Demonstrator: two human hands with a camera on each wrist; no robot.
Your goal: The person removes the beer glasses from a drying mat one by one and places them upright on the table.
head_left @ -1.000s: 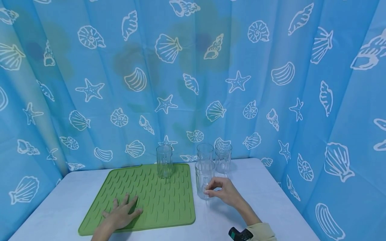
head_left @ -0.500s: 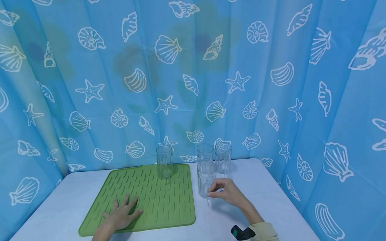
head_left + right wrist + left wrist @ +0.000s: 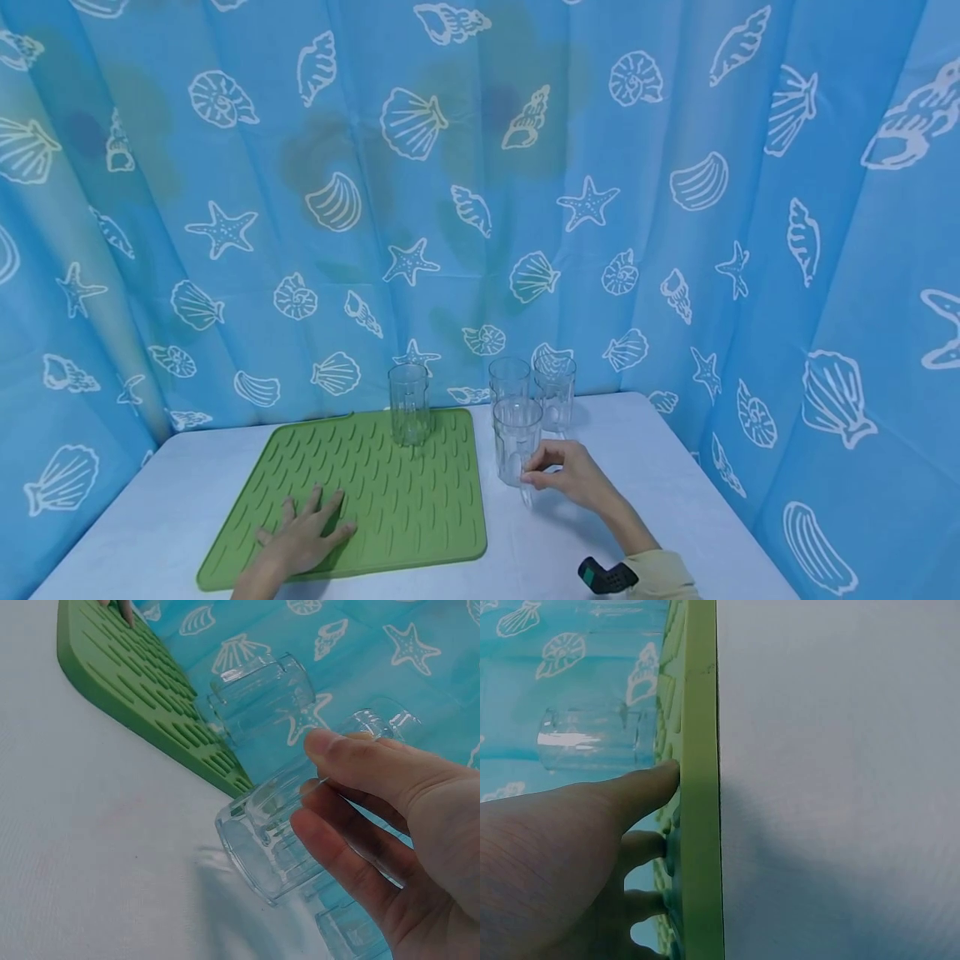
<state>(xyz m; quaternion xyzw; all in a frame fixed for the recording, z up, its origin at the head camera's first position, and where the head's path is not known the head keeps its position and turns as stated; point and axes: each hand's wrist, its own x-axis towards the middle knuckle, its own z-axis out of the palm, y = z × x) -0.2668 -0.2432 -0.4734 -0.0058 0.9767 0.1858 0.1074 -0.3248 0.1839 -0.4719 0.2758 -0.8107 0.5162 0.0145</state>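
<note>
In the head view, my right hand (image 3: 572,479) pinches a clear glass mug (image 3: 516,429) between thumb and fingertips, at what looks like its handle. The right wrist view shows the mug's faceted wall and thick base (image 3: 251,859); whether the base touches the table, I cannot tell. My left hand (image 3: 300,537) lies with spread fingers on the near left part of a green ridged mat (image 3: 405,508). The left wrist view has its thumb (image 3: 649,787) at the mat's edge (image 3: 702,787). Another clear glass (image 3: 409,408) stands upright on the mat's far right part.
Two more clear glasses, one (image 3: 508,377) partly behind the held mug and one (image 3: 556,396) to its right, stand near the table's back edge. A white cloth (image 3: 637,467) covers the table. A blue shell-print curtain (image 3: 480,208) hangs behind and at the sides.
My right hand and the mug in it have shifted slightly to the right and away from me. My left hand stays in place on the mat.
</note>
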